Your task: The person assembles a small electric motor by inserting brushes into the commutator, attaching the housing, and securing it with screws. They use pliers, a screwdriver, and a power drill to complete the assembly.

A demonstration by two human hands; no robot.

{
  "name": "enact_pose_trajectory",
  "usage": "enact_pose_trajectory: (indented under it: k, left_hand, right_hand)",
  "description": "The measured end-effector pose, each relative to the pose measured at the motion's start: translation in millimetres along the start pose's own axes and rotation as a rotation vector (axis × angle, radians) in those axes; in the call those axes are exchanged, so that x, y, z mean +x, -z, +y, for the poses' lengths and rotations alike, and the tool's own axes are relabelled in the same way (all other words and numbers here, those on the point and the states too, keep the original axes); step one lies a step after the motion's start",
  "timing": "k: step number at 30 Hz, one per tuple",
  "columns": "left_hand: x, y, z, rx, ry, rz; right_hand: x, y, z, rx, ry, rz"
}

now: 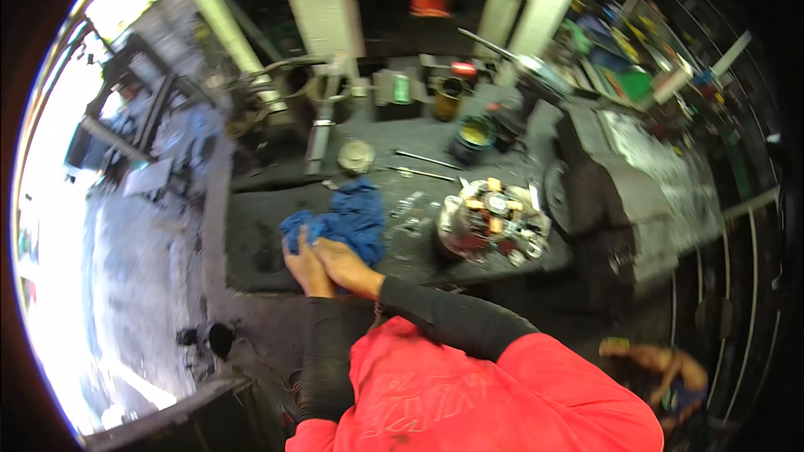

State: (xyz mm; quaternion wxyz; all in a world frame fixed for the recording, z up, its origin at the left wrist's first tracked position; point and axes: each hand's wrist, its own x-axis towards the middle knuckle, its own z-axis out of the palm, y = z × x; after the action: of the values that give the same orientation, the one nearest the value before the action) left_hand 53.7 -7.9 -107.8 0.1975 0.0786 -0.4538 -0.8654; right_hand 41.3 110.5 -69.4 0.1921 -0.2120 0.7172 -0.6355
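"Crumpled blue cloth [358, 213] — where is it, and how's the grip?"

"Near left on the dark grey counter [406, 258]. The bare left hand [307, 269] and bare right hand [347, 266] meet at its near edge; whether fingers clamp it, I cannot tell."

"Handling advice?"

"Bunch it firmly, use fresh folds — and keep loose ends off the round, orange-blocked metal assembly [494, 206]."

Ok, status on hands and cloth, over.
Left hand, right hand together at blue cloth. Cloth bunched over workbench. Round assembly to the right, clear of hands.
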Motion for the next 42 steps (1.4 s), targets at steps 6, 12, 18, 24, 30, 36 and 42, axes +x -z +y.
enact_pose_trajectory:
  k: [6, 12, 18, 24, 30, 36, 42]
  left_hand:
    - [-3, -19, 21, -0.247, 0.38, 0.103]
    - [-4, -29, -26, 0.353, 0.341, 0.236]
    - [36, -32, 12, 1.253, 0.129, -0.325]
    - [-2, -158, 86, 0.908, 0.086, -0.476]
    - [-37, -273, 64, 0.923, -0.173, -0.883]
    - [-36, -274, 46, 0.838, -0.005, -0.768]
    - [-33, -268, 52, 0.896, 0.053, -0.837]
  right_hand:
    - [-18, 27, 9, -0.502, 0.178, 0.279]
    - [-51, 39, 7, -0.799, 0.131, 0.032]
    - [-161, 115, -76, -0.293, 0.147, -0.089]
    - [-228, 247, -182, -0.133, 0.261, 0.408]
    - [-253, 311, -67, -0.058, -0.038, 0.989]
    - [-258, 312, 32, -0.349, -0.41, 0.819]
    - [-221, 303, 73, -0.922, -0.169, 0.401]
